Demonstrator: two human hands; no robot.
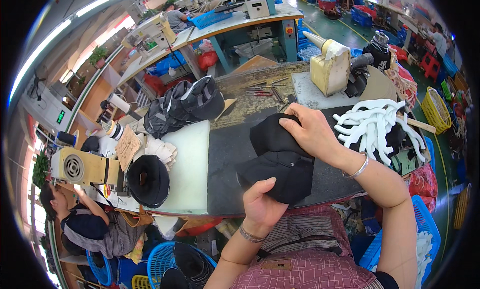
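Note:
A soft black fabric piece (pixel 287 171), rounded and padded-looking, lies over the dark mat (pixel 225 174) in front of me. A fold or seam crosses its middle, and I cannot tell whether it is one piece or two. My right hand (pixel 315 134) grips its far upper edge, thumb and fingers closed on the cloth. At the near edge, my left hand (pixel 262 204) has its thumb raised along the fabric, and its fingers go underneath, partly hidden. Right of the right hand lies a pile of pale curved strips (pixel 372 126).
Black-and-grey bundled pieces (pixel 185 104) and a black ring-shaped stack (pixel 148 181) sit on the left. Small hand tools (pixel 267 89) lie at the back, beside a cream block (pixel 330 69). A co-worker (pixel 95 224) sits at left. Blue baskets (pixel 175 259) stand below the table.

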